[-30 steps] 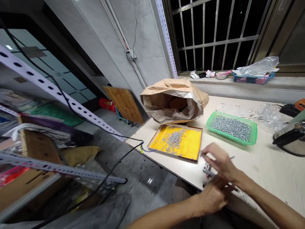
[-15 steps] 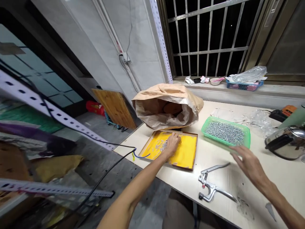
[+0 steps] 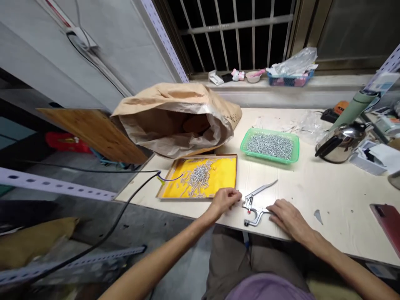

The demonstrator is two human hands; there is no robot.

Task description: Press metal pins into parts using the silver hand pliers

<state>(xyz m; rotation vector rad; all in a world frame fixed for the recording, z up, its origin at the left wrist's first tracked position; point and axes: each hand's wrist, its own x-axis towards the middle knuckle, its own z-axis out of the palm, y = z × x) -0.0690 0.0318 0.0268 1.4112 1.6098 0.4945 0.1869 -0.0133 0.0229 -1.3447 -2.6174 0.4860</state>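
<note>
Nearest me, the right hand (image 3: 286, 216) meets the handle of the pliers (image 3: 261, 211) on the table (image 3: 337, 185), whether gripping I can't tell; the left hand (image 3: 225, 201), apart from it, has its fingertips pinched together beside the tool's head. Beyond lie a yellow-lined tray (image 3: 224, 175) of metal pins (image 3: 200, 176), a green basket (image 3: 268, 159) and a paper sack (image 3: 175, 96).

A pale grey wall (image 3: 134, 46) rises at eleven o'clock, with a white socket box (image 3: 81, 38) and piping at ten. Toward twelve to one is a window (image 3: 237, 33), its metal bars set against black; a brown frame (image 3: 309, 37) and a dull pane (image 3: 359, 33) lie at two, above a pale sill (image 3: 331, 85). A wooden board (image 3: 90, 129) leans at nine. Grey floor (image 3: 103, 189) shows toward eight. The cream table (image 3: 312, 183) reaches four o'clock, evenly lit.
</note>
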